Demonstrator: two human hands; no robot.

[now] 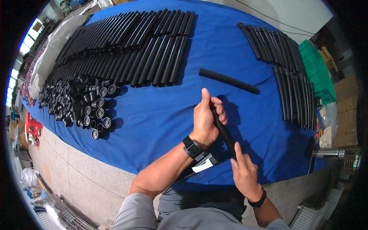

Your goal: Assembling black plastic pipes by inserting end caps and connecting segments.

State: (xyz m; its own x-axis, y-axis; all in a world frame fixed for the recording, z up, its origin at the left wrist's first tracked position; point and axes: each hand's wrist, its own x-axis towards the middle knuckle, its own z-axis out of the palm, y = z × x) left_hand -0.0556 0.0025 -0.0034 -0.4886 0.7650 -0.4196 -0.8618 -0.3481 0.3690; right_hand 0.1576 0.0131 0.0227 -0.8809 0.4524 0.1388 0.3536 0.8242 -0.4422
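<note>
A black tube slants between my two hands above the blue-covered table. My left hand is wrapped round its upper end, with the thumb pointing up and that end partly hidden by the fingers. At the lower end, my right hand grips the tube, its index finger lying along the side. Another black tube lies alone on the cloth, just beyond my hands. Below my left wrist rests a dark object with a white patch, mostly hidden by the arm.
Rows of black tubes cover the far left of the blue cloth. Nearer lies a heap of black round caps. Capped tubes are stacked at the right, beside a green crate. A metal bar juts at the right edge.
</note>
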